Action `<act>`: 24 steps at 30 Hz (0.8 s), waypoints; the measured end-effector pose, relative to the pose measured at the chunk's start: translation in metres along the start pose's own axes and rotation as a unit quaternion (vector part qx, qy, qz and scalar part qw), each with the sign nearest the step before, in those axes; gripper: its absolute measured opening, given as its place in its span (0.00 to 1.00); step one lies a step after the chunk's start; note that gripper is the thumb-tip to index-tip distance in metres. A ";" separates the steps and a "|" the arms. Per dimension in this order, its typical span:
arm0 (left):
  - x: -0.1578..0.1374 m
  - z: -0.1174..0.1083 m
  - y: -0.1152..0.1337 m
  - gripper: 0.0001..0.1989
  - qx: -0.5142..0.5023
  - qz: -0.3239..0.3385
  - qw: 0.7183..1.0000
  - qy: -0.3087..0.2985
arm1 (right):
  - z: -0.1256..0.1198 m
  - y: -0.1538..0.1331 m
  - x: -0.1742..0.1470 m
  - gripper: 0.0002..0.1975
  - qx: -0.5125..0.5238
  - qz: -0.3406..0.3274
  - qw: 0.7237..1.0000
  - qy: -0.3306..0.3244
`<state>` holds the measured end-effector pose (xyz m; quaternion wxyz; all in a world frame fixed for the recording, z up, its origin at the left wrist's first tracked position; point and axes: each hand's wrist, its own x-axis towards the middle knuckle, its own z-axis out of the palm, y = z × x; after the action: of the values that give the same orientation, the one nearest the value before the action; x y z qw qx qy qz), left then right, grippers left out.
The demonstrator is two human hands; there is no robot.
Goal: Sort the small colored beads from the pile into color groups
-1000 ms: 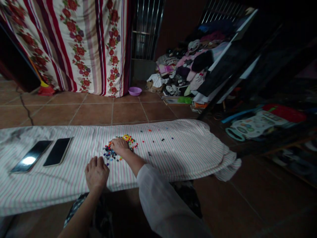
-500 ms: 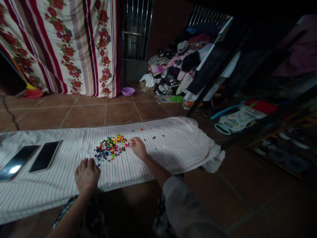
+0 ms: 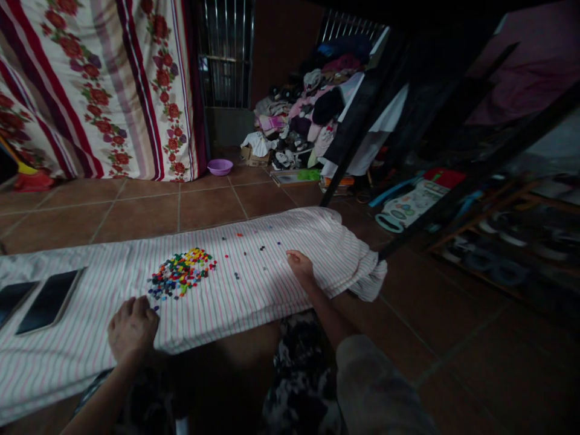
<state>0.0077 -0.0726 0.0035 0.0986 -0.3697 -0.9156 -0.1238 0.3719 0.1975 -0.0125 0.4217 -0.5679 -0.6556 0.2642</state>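
Observation:
A heap of small, many-coloured pieces [image 3: 181, 273] lies on a striped cloth [image 3: 212, 323], too small for me to tell their kind. My left hand [image 3: 133, 328] rests on the cloth just in front of the heap, fingers pointing away and slightly apart, with nothing seen in it. One dark blue piece [image 3: 156, 308] lies by its fingertips. Well to the right of the heap, my right hand [image 3: 301, 266] is over the cloth with thumb and fingers pinched together. Whatever is between them is too small to make out. Several loose pieces [image 3: 262, 248] lie scattered between heap and right hand.
Two phones [image 3: 49, 301] lie at the cloth's left end. Beyond are a tiled floor [image 3: 149, 205], a purple basin [image 3: 220, 167], a floral curtain [image 3: 97, 90] and a pile of clothes [image 3: 308, 115]. A dark post [image 3: 348, 163] and a shoe rack [image 3: 507, 241] stand to the right.
My right hand has moved from the heap's right edge to the right across the cloth, still pinched. My left hand stays resting in front of the heap. The view has turned slightly right.

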 end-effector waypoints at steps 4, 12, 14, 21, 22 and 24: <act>0.000 -0.001 0.000 0.20 -0.002 0.000 1.000 -0.013 | -0.018 0.020 0.007 0.16 -0.071 0.031 0.997 0.027; 0.001 -0.007 0.003 0.22 0.011 -0.011 0.999 -0.049 | -0.018 0.040 0.014 0.11 -0.114 -0.049 0.992 -0.020; 0.001 -0.009 0.005 0.23 0.013 -0.012 0.998 -0.060 | -0.013 0.043 0.018 0.11 -0.115 -0.068 0.990 -0.038; 0.001 -0.016 0.011 0.23 0.000 -0.030 0.997 -0.066 | -0.002 0.055 0.027 0.13 -0.114 -0.121 0.985 -0.054; 0.001 -0.016 0.011 0.24 -0.001 -0.031 0.997 -0.067 | -0.002 0.057 0.027 0.13 -0.113 -0.124 0.985 -0.050; 0.000 -0.015 0.011 0.24 -0.003 -0.028 0.997 -0.071 | -0.001 0.059 0.027 0.13 -0.110 -0.129 0.984 -0.044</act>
<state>0.0165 -0.0692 0.0198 0.0291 -0.3518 -0.9300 -0.1027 0.4039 0.2363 -0.0535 0.3578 -0.5092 -0.7666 0.1581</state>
